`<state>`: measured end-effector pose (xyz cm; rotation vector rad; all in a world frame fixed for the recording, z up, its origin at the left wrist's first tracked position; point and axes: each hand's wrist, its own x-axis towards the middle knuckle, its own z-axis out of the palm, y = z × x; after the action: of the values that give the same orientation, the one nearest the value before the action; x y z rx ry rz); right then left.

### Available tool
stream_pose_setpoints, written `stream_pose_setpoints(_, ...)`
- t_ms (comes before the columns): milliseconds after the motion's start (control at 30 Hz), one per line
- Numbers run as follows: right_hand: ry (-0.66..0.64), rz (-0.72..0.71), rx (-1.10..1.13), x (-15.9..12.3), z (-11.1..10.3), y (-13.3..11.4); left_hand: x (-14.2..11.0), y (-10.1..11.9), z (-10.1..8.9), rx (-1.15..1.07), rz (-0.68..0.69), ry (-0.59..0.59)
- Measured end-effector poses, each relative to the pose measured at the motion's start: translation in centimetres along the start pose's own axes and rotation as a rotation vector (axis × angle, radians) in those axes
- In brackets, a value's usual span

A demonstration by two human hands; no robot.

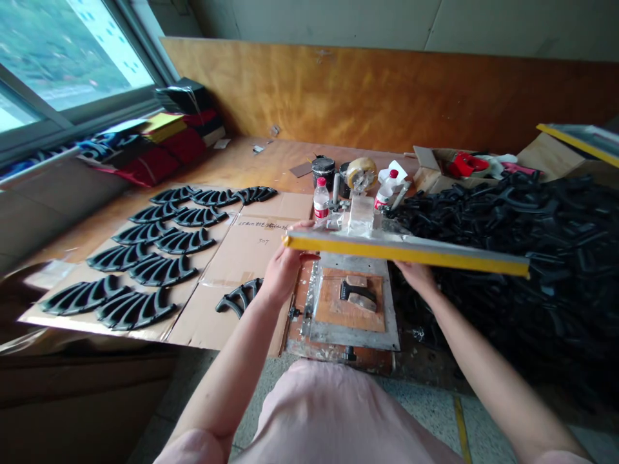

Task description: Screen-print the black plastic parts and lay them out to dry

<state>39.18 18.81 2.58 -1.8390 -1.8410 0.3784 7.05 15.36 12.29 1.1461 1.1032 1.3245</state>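
Steadily: a level hold needs both sides

The yellow-edged screen frame (406,252) is held in the air, and it does not touch the things below it. The left hand (285,270) is closed around the frame near one end, with the palm under it and the fingers (302,225) showing past the far side. The right hand (416,277) is under the other end, but its fingers go behind the frame, so I cannot tell how tight it grips. Holding from two points well apart is a good way, because the frame can stay flat and does not swing against anything. Directly below lies an orange board (348,316) on a metal plate (353,338), and on this board is one black plastic part (356,291), with pale blocks (362,301) touching it. Another black part (240,295) lies on the cardboard sheet (251,251) just beside the left hand. Rows of black parts (133,309) stand further left, and a big heap of black parts (507,270) is on the right.
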Motion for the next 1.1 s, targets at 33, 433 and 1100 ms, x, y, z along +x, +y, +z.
stream_pose_setpoints(33, -0.064, -0.054, -0.027, -1.4, 1.5, -0.2, 0.9, 0.5, 0.5, -0.059, 0.008, -0.029)
stream_pose_setpoints(433, -0.228, -0.195, -0.315, -8.5, 7.6, -6.8, -11.5, -10.5, 4.9, -0.258, -0.904, -0.292)
stream_pose_setpoints(1100, -0.136, -0.562, 0.172, -9.5, 3.0, -6.9, -10.3, -12.1, 4.3, -0.443, -0.688, 0.312)
